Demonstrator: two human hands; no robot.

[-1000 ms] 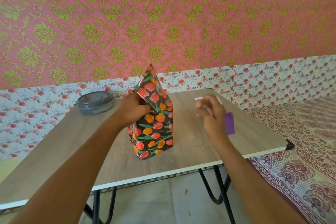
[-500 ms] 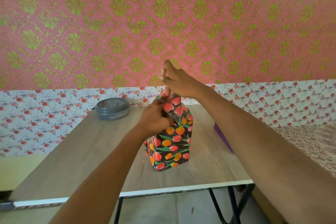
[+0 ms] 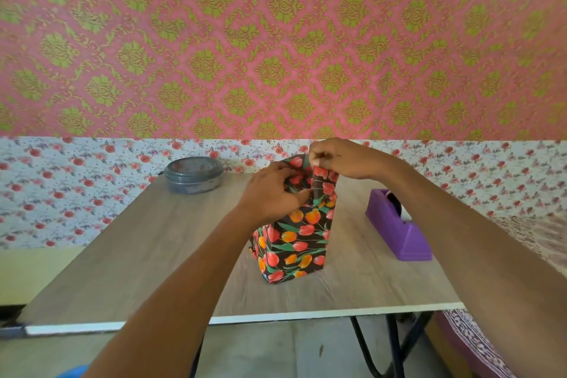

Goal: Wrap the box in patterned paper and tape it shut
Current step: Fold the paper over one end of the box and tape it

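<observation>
A round grey lidded container [image 3: 193, 174] stood at the far left of the worktop [image 3: 122, 255]. Its contents could not be made out through the lid. A blue object [image 3: 72, 371] at the bottom edge was cut off by the frame and could not be identified.

The box [image 3: 294, 242] stood upright near the middle of the worktop. It was fully covered by tulip-printed patterned paper [image 3: 306, 224], so its own surface was hidden. The left hand [image 3: 270, 193] lay against the upper left side of the box. Its fingers [image 3: 285, 169] were curled onto the paper at the top fold, and the thumb pressed against the front face. This hand hid the top left corner of the parcel.

The right hand [image 3: 340, 159] was at the top of the box. Its fingers [image 3: 317, 159] were closed together in a pinch on the raised paper flap. Whether a piece of tape lay under these fingers could not be told.

To the right, well apart from the box, a purple tape dispenser [image 3: 399, 224] lay on the worktop. Its roll was only partly visible in the slot. At the far right, a bed [image 3: 537, 242] with a printed cover was cut off by the frame edge.
</observation>
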